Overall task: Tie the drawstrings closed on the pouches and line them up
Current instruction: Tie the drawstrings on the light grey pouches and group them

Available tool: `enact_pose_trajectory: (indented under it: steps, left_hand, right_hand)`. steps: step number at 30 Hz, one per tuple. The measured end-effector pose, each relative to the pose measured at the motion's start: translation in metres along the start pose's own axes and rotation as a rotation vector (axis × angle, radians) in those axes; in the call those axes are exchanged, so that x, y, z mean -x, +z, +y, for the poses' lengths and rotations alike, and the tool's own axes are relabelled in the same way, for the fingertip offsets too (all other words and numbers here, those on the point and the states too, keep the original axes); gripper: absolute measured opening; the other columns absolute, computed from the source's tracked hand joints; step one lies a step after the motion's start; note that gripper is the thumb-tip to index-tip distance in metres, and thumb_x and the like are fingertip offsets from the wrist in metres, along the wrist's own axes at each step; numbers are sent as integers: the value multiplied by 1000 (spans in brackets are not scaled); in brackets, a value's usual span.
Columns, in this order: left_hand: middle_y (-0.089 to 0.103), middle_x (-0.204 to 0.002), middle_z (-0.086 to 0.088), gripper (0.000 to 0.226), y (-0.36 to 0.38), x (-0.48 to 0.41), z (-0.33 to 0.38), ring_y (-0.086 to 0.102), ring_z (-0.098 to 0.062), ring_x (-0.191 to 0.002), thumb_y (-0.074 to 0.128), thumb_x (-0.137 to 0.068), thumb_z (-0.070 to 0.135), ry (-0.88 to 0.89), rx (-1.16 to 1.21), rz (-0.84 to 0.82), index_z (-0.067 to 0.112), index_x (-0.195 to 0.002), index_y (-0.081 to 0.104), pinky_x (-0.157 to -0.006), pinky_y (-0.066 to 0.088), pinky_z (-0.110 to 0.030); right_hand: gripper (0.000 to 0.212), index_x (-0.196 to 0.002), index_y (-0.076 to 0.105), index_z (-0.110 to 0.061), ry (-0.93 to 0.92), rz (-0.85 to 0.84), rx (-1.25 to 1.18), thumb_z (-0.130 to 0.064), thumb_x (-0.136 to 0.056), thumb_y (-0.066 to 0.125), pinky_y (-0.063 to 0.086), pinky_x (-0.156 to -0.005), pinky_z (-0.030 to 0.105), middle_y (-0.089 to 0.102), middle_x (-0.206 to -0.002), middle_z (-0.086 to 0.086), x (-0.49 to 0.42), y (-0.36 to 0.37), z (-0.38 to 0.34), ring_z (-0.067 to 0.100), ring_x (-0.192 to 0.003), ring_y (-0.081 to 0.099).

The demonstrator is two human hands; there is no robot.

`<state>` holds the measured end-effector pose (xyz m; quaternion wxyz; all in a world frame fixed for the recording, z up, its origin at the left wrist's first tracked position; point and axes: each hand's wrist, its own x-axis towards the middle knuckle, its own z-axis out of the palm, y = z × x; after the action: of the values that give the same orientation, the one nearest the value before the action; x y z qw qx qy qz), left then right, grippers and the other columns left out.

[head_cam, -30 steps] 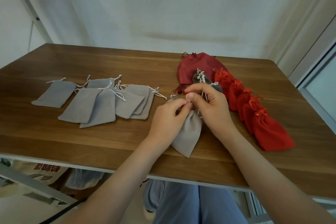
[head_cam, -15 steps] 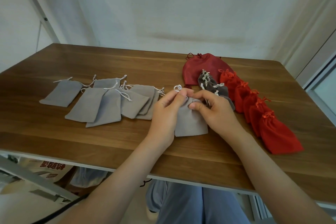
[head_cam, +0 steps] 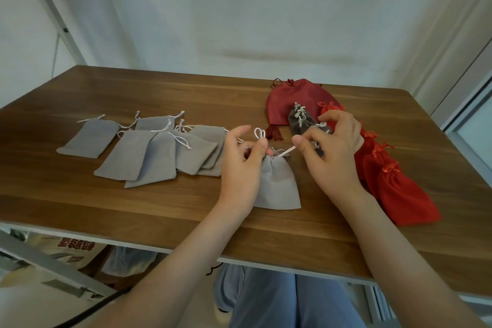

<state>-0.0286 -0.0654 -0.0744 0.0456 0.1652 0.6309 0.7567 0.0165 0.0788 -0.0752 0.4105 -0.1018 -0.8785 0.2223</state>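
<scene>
Wooden table (head_cam: 106,210), white wall behind: I am mid-tie on one grey pouch (head_cam: 278,186) at centre frame.
My left hand (head_cam: 241,165) pinches its drawstring loop (head_cam: 259,132) and my right hand (head_cam: 330,152) pinches the other cord (head_cam: 286,152) taut. The red pouches (head_cam: 394,189) at right look tied and lined up. I judge the flat grey pouches (head_cam: 149,152) at left are not yet tied.

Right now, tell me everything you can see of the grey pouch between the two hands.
The grey pouch is a small soft bag of velvety-looking cloth, lying on the wooden table with its bottom edge toward the person. Its neck is gathered nearly shut. A pale drawstring comes out on both sides: the left hand pinches one looped end at the neck, the right hand pinches the other and holds it taut. No knot shows yet.
</scene>
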Motion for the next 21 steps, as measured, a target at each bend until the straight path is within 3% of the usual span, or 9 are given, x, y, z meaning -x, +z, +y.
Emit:
enact_pose_trajectory:
  steps: [2, 5, 7, 9, 12, 14, 17, 21]
  left_hand:
    - [68, -68, 6, 15, 0, 0, -1, 65, -7, -76, 56, -94, 14, -21, 18, 8, 24, -102, 48, -78, 49, -23]
    - [68, -73, 4, 5, 1, -1, -2, 66, -9, -79, 56, -94, 16, -50, -44, -29, 18, -98, 53, -78, 49, -24]
    - [68, -78, 3, 5, 0, -1, -4, 65, -8, -80, 57, -94, 18, -47, -104, -41, 17, -97, 61, -77, 49, -22]
    - [68, -79, 4, 10, -1, -2, -4, 63, -6, -80, 56, -94, 19, -41, -140, -35, 18, -95, 66, -75, 48, -18]
    - [69, -81, 5, 15, -1, -2, -3, 63, -7, -82, 55, -94, 18, -37, -162, -25, 21, -92, 70, -77, 49, -19]
    - [70, -82, 5, 17, -1, -2, -3, 64, -9, -84, 55, -94, 17, -37, -159, -24, 24, -90, 70, -80, 50, -22]
    - [71, -86, 3, 18, -2, -2, -5, 64, -8, -86, 53, -95, 16, -40, -171, -44, 20, -92, 71, -80, 50, -21]
    - [71, -88, 2, 19, -1, -3, -8, 63, -6, -86, 52, -96, 18, -39, -178, -65, 23, -91, 70, -80, 48, -19]
  right_hand:
    - [34, -64, 59, -18, 48, -33, -125, -44, -85, 54, 30, -80, 35, 49, -96, -4, -2, 0, -1, 11, -97, 40]
    - [37, -62, 50, -13, 275, -246, -653, -29, -95, 52, 34, -65, 28, 47, -65, -4, -3, -4, -11, 6, -65, 44]
    - [33, -68, 55, -9, 417, -357, -886, -22, -98, 48, 35, -61, 28, 48, -58, -2, -3, -3, -15, 11, -59, 44]
    - [28, -77, 61, -10, 422, -451, -962, -20, -98, 46, 37, -59, 25, 48, -58, 1, -2, -2, -16, 12, -58, 44]
    - [19, -89, 63, -9, 365, -521, -953, -11, -98, 46, 38, -58, 16, 51, -61, -4, -2, -3, -19, 5, -59, 45]
    - [17, -92, 62, -8, 255, -526, -831, -2, -96, 47, 40, -61, 13, 56, -66, -14, -1, -2, -20, 0, -64, 49]
    - [14, -94, 61, -6, 51, -478, -617, 2, -92, 50, 42, -72, 14, 61, -79, -9, 2, 4, -18, 3, -76, 54]
    - [15, -94, 58, -14, 30, -425, -535, 0, -91, 52, 41, -74, 13, 60, -79, -11, 5, 9, -17, 0, -78, 56]
